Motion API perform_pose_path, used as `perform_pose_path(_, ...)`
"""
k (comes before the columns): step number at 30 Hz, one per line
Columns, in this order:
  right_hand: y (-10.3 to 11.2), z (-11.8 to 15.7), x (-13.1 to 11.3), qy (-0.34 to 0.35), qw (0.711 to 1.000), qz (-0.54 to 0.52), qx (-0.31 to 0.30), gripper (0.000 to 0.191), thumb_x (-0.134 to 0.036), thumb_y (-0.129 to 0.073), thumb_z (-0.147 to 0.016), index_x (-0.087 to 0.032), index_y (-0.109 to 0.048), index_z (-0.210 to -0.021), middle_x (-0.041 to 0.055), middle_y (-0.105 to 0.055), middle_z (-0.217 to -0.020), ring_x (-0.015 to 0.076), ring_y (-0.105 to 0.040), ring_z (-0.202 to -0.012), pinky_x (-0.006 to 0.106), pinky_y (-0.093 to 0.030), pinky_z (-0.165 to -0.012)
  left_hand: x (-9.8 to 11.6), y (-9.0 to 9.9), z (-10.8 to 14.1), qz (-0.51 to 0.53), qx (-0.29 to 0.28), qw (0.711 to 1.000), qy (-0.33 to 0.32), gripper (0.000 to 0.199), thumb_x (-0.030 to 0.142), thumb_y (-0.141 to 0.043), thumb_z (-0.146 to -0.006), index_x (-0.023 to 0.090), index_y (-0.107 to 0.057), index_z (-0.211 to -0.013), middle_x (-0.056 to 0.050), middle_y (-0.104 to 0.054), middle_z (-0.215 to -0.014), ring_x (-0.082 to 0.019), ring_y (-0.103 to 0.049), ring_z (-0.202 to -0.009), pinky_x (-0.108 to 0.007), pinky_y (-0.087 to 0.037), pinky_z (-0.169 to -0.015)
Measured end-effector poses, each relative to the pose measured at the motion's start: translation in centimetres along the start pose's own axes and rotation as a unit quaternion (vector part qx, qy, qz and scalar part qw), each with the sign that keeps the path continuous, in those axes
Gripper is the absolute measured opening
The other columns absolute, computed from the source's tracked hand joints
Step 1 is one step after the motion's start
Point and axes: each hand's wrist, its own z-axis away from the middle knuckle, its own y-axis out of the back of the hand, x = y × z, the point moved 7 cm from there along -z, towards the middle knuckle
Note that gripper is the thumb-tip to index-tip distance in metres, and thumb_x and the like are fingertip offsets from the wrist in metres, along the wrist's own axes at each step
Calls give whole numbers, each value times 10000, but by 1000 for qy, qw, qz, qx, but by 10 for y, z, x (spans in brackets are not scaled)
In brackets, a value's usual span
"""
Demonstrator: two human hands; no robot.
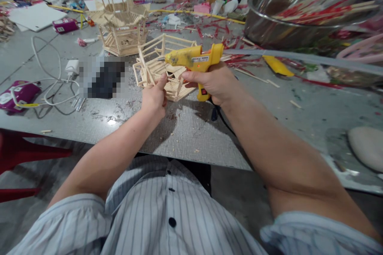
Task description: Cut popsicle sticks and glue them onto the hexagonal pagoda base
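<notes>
My right hand (217, 81) is wrapped round a yellow hot glue gun (185, 57), whose nozzle points left over a wooden stick frame (167, 42). A long translucent glue stick (254, 52) runs out of the gun's back to the right. The frame is many-sided, with a slatted floor and low railings. My left hand (154, 97) grips its near left side, thumb up against the sticks. My right thumb and fingertips are close to a short upright stick at the near side; whether they touch it I cannot tell.
A tiered pagoda model of sticks (121, 28) stands behind. At the back right is a steel basin (257, 20) with red-and-wood chopsticks (323, 14). Red scraps litter the grey table (185, 143). White cables, a charger (72, 67) and a purple box (19, 95) lie left.
</notes>
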Motion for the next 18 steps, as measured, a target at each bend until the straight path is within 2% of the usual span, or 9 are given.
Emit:
perform_pose_path(11,0,0,1,-3,1000,6,4,149,-102,-711,-697,-176,-629,-796,-30,-649,-745,106,-619,-684,230,-522,-585,-4,-1,-3,15,-6,1000,4,451,581,-721,-790,168,-558,-709,100,-282,-409,-39,-237,-312,-223,-119,-379)
perform_pose_path(15,-1,0,2,7,1000,-25,-8,184,-127,-743,-679,-187,-624,-807,-33,-651,-737,108,-629,-667,224,-524,-553,-4,0,-3,18,-7,1000,3,474,597,-725,-777,166,-545,-698,102,-277,-410,-36,-233,-314,-221,-112,-379)
perform_pose_path(18,0,2,3,-7,999,-38,5,179,-105,-744,-661,-196,-625,-760,-42,-645,-699,102,-626,-637,217,-523,-532,-5,0,-2,19,-12,1000,3,488,627,-728,-755,163,-577,-733,104,-275,-409,-36,-221,-319,-220,-102,-382)
